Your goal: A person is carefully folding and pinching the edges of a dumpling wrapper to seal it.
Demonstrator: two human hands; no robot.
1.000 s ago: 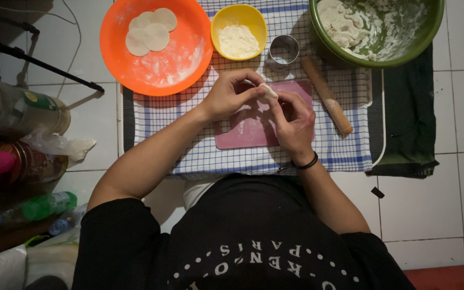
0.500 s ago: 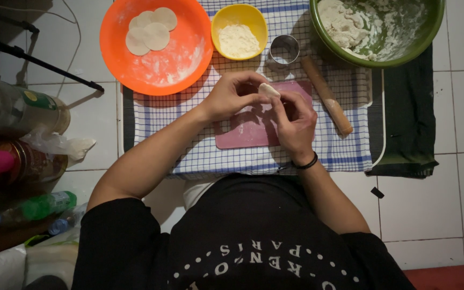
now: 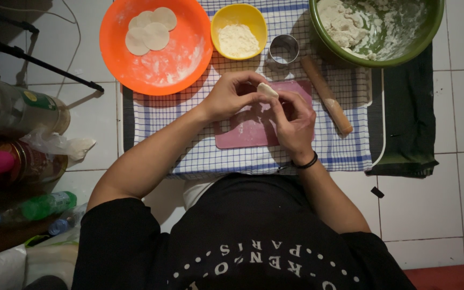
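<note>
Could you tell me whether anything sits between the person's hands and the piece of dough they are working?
Nothing visible does. Both the left hand and the right hand already pinch the small dough piece directly with their fingers, holding it above the pink board.

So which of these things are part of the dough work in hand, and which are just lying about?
In use: left hand and right hand pinching a dough piece over the pink board; dough rounds in the orange bowl.

Lying about: rolling pin, ring cutter, plastic bottles, dark cloth.
</note>
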